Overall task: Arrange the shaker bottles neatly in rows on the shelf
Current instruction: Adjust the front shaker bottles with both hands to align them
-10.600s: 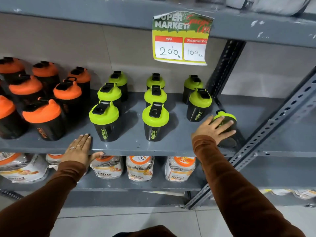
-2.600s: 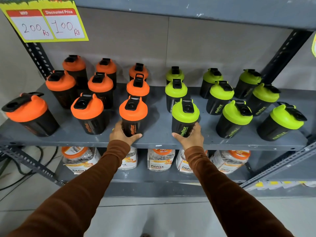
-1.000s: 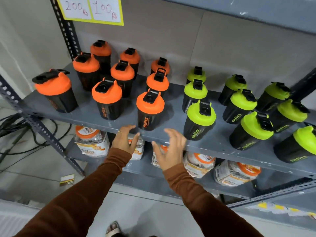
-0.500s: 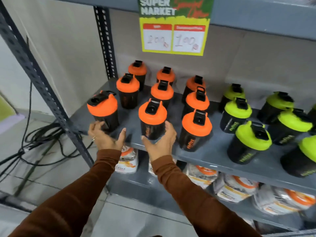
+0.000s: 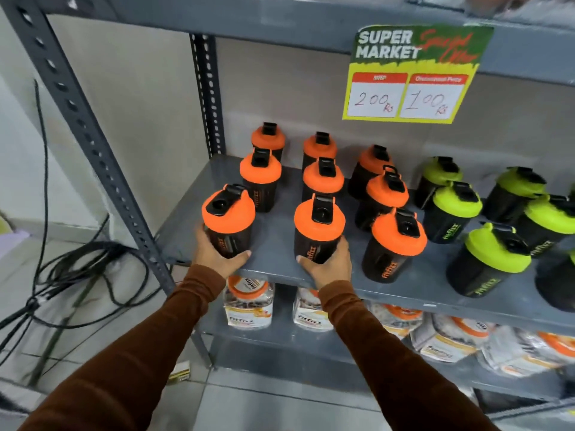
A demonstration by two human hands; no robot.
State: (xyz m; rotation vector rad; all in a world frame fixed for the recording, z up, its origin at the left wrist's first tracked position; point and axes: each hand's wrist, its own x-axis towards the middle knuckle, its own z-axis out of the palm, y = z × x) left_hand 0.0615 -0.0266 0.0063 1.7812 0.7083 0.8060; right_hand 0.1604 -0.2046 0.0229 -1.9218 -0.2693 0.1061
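Note:
Black shaker bottles stand in rows on the grey shelf [image 5: 273, 241]: several with orange lids on the left, several with green lids [image 5: 454, 213] on the right. My left hand [image 5: 217, 255] wraps the base of the front-left orange-lidded shaker [image 5: 228, 222], whose flip cap is open. My right hand [image 5: 326, 262] grips the base of the orange-lidded shaker [image 5: 319, 231] in the front of the second column. Both bottles stand upright on the shelf near its front edge. A third front orange shaker [image 5: 395, 244] stands to the right of my right hand.
A price sign [image 5: 410, 76] hangs from the shelf above. Perforated grey uprights [image 5: 77, 119] frame the left end. The lower shelf holds orange-capped jars [image 5: 249, 306] and pouches. Black cables [image 5: 62, 275] lie on the floor at left.
The view has shifted left and closer. My left hand has closed on the front-left shaker and moved it rightward, in line with its column; my right hand stays on the second-column shaker.

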